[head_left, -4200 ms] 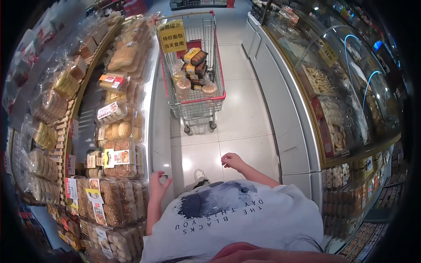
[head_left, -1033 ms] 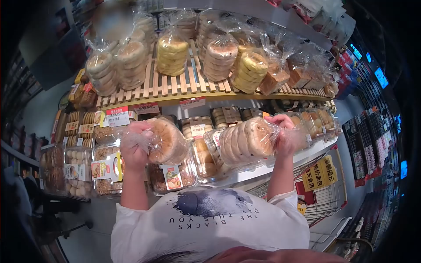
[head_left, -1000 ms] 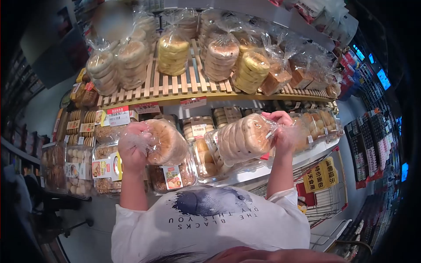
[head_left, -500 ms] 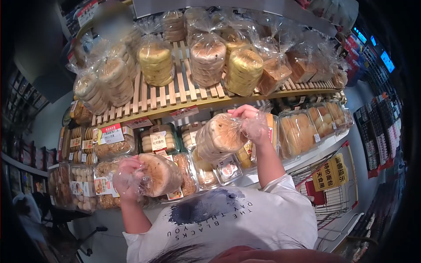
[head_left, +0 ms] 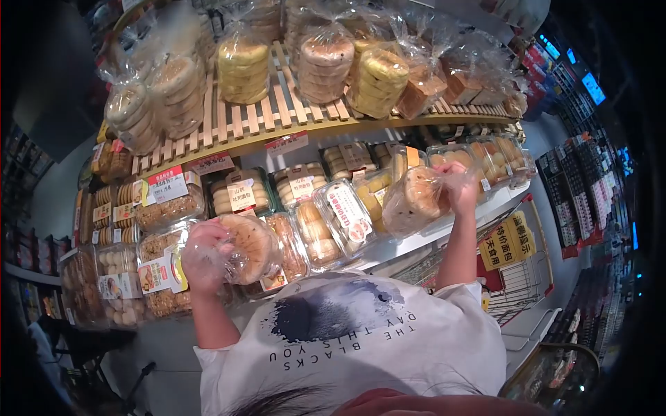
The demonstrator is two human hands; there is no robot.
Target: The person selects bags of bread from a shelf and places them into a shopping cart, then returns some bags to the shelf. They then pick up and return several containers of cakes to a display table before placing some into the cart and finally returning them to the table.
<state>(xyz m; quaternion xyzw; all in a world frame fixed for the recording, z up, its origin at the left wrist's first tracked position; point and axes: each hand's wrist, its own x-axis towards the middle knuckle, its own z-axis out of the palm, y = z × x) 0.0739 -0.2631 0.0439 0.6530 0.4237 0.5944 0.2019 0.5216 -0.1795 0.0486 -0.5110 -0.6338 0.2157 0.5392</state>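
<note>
My left hand [head_left: 208, 251] is closed on the gathered plastic of a bag of round bread [head_left: 251, 248], held over the lower row of packed pastries. To the right, my right hand [head_left: 458, 186] grips the neck of another bag of round bread [head_left: 414, 201], its loaves tilted toward the left. Clear boxes of buns [head_left: 319, 236] lie between the two bags. A box with a white and red label [head_left: 349, 216] is beside them.
A slatted wooden shelf [head_left: 277, 114] above holds several bagged bread stacks [head_left: 243, 71]. Price cards [head_left: 165, 187] hang along its edge. At the right stands a shopping cart [head_left: 520, 288] with a yellow sign [head_left: 508, 243]. A black-framed object [head_left: 76, 347] is at the lower left.
My right hand has moved right with its bag, uncovering boxes in the middle. My left hand still holds its bag in nearly the same place. The shelf appears higher in view.
</note>
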